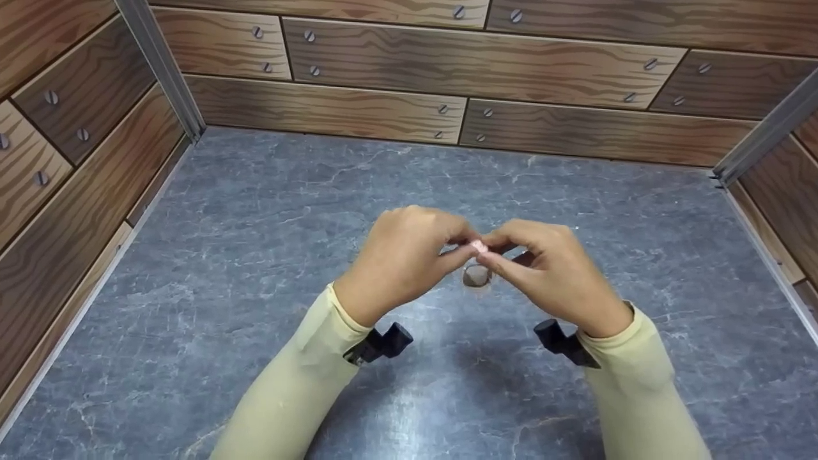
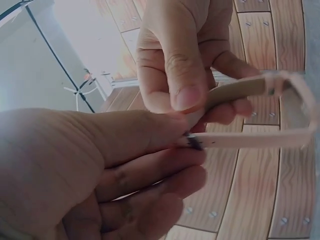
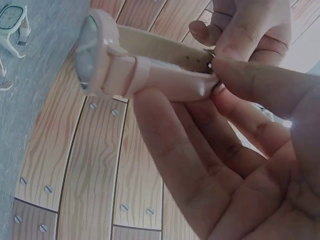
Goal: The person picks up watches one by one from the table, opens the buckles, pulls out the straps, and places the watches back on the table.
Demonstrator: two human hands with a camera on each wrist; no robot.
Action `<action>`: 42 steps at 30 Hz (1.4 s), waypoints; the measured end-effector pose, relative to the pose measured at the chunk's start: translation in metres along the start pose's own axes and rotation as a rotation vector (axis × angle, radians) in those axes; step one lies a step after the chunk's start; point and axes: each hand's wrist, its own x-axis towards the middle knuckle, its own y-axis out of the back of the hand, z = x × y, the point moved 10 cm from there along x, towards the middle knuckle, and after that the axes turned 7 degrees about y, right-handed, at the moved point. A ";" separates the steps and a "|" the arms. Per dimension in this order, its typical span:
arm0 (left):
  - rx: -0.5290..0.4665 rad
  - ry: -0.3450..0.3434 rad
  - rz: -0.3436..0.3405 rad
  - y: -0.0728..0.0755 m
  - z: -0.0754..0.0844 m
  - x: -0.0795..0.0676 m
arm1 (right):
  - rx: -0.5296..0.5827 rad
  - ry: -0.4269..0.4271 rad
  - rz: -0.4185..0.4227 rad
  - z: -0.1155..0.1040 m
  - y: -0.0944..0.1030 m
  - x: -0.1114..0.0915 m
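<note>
Both hands hold a pale pink wristwatch [image 3: 92, 55] above the table, its strap bent into a loop. In the head view its round face [image 1: 476, 276] hangs below the fingertips. My left hand [image 1: 409, 259] pinches one strap end near a dark buckle [image 2: 194, 142], thumb on top. The other end of the strap [image 3: 175, 82] lies between the thumb and fingers of my right hand [image 1: 553, 271]. Both sets of fingertips meet at the buckle and partly hide it. The watch touches no table surface.
Under the hands spreads a grey-blue marbled table [image 1: 287, 191]. Wood-plank patterned walls [image 1: 409, 64] border it at the back and sides, with metal corner posts [image 1: 163, 70]. A white watch-like shape [image 3: 14, 22] appears on the table in the right wrist view.
</note>
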 end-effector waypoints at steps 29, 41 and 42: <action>-0.042 0.014 0.010 -0.002 -0.002 0.003 | -0.072 0.027 0.061 0.000 0.008 -0.002; -0.175 -0.021 0.074 0.009 0.000 0.001 | -0.006 0.088 0.089 -0.010 0.011 0.001; -0.202 -0.014 0.071 0.009 -0.001 0.001 | 0.005 0.092 0.092 -0.010 0.011 0.001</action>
